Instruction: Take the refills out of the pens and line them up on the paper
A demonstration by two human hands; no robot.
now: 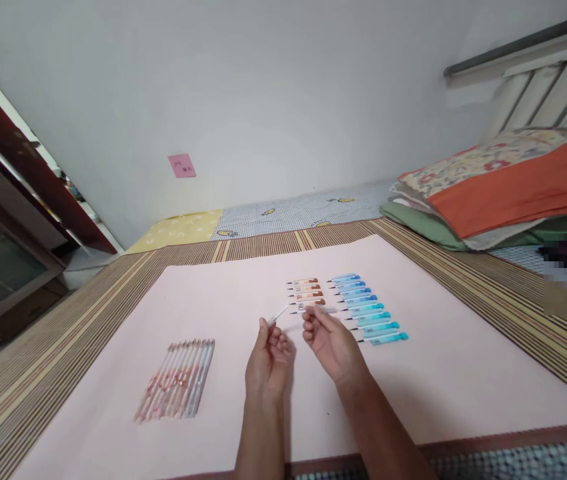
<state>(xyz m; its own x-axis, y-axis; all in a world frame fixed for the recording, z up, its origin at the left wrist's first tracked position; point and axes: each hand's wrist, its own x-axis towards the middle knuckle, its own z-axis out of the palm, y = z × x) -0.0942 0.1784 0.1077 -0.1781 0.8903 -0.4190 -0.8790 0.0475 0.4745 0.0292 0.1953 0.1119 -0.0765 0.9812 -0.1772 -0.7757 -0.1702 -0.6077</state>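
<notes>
My left hand is closed with thumb and fingers round a slim white stick, whose far end points up and to the right. The frame does not show whether it is a pen or a pen part. My right hand pinches a pale pen, its thin tip pointing left; the fingers cover its middle. Just beyond the right hand lies a short column of brown-ended pens. To its right is a column of blue and turquoise pens, tips to the left. Several pinkish, clear-barrelled pens lie side by side at left.
A large pale pink sheet lies under the pens on a striped mat. Folded bedding with an orange edge is stacked at the right. A pink note is stuck to the wall behind.
</notes>
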